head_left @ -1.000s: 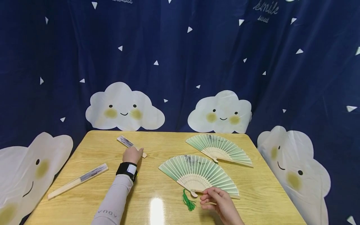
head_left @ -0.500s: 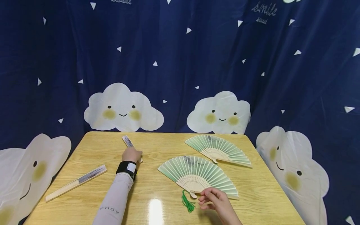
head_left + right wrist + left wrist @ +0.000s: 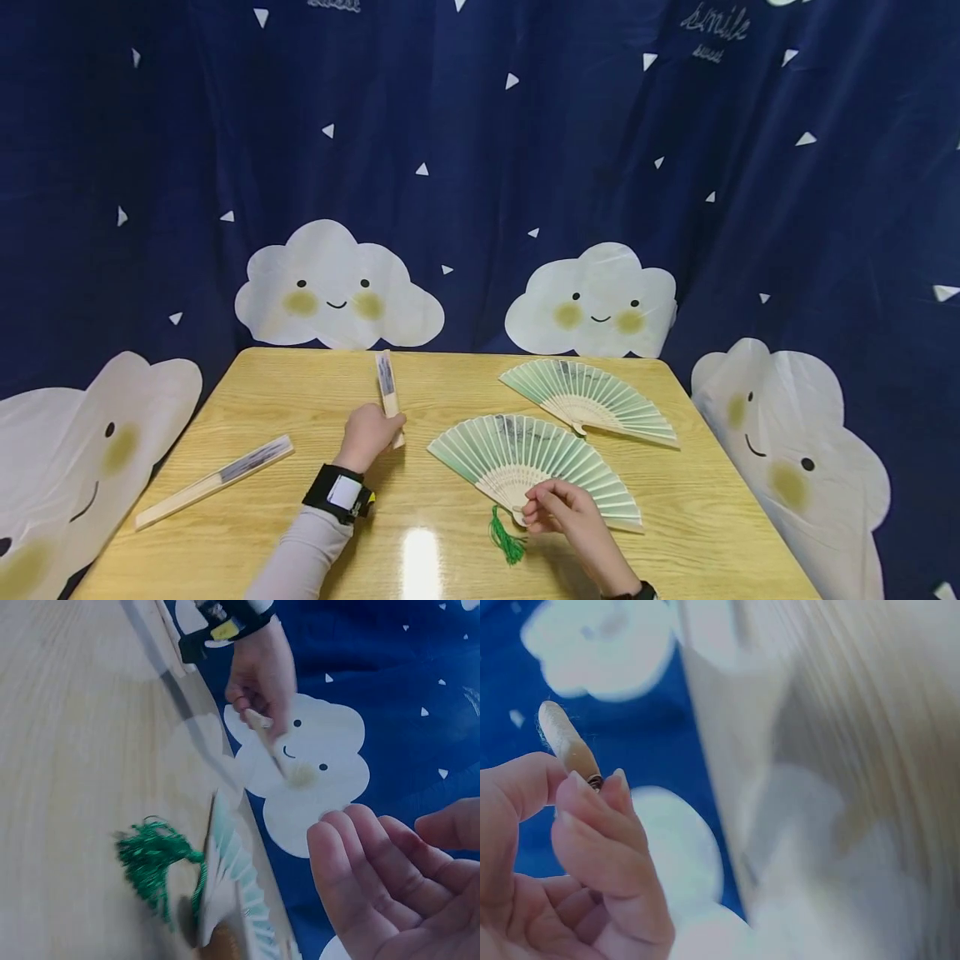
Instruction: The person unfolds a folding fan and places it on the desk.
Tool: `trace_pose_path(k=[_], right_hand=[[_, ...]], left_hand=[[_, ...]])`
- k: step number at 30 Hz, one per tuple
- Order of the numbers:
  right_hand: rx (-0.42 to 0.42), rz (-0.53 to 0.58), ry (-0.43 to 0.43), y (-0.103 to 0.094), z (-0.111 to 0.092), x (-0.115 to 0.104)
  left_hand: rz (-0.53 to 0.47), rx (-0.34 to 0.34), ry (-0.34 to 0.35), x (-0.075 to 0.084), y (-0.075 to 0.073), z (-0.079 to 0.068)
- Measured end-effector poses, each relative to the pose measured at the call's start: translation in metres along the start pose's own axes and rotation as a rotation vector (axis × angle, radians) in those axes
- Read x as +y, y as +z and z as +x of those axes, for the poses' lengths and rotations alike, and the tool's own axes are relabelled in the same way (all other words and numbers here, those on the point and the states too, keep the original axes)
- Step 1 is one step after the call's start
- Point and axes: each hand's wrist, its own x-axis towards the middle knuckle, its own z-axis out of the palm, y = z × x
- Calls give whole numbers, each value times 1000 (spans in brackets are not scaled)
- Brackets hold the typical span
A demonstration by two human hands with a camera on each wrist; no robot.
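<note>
My left hand (image 3: 367, 435) pinches a folded hand fan (image 3: 386, 379) near its bare wooden end, with the dark-patterned end pointing away. In the left wrist view, the folded fan's rounded end (image 3: 566, 742) sticks out past thumb and fingertips. The right hand (image 3: 570, 517) hovers at the pivot of a spread green fan (image 3: 540, 450), covering part of its ribs. Seen from the right wrist, those fingers (image 3: 367, 862) are loosely bent, thumb apart, with nothing between them. A green tassel (image 3: 507, 542) hangs from this fan onto the table.
Behind it, a second spread green fan (image 3: 592, 392) lies at the table's back right. Another folded fan (image 3: 213, 482) lies slantwise at the left. A dark blue curtain (image 3: 480, 167) with smiling clouds surrounds the wooden table (image 3: 420, 383).
My left hand has swung the folded fan from a slant to nearly straight ahead and shifted right. My right hand has come off the front fan's outer stick and moved slightly left and up.
</note>
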Motion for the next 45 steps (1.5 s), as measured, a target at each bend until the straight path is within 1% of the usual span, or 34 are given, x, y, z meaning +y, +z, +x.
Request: trace_pose_path(k=[2,5,7,8,10,13,15,17,19,21,23,28,30,32,36,40,42,45], right_hand=[[7,-27,-10,4,5,-4],[9,-81,-64,10,12,-12],[22,-132,-99,15,16,-17],[24,-153,-128,17,18,-20],[47,-180,-157,21,21,-25],[91,-198,-190,27,24,-29],[106,-199,-206,30,25,-30],[106,-196,-219,32,25,-31],[97,-196,-234,33,24,-30],[94,-204,-250,34,23,-30],[95,-208,-261,35,21,-30],[100,-225,-278,34,17,-30],[96,-228,-285,33,15,-31],[97,-228,-297,33,14,-31],[99,-225,-333,31,12,-31],[73,-240,-363,29,11,-32],[54,-238,-364,29,10,-33],[33,-213,-338,28,10,-34]], left_hand=[[-27,7,51,13,2,-12],[-52,16,140,33,7,-33],[-62,23,218,44,10,-47],[-69,16,256,49,11,-54],[-92,-6,339,59,15,-69],[-82,-35,469,67,23,-88],[-72,-49,543,71,29,-100],[-57,-61,598,74,34,-109],[-61,-75,631,76,38,-117],[-66,-86,651,79,40,-122],[-62,-81,666,80,41,-126],[-78,-73,686,81,42,-130],[-108,-98,672,81,43,-130],[-153,-139,654,81,43,-129],[-272,-241,603,81,41,-124],[-370,-305,579,80,38,-119],[-421,-334,565,78,38,-117],[-491,-367,549,74,38,-114]])
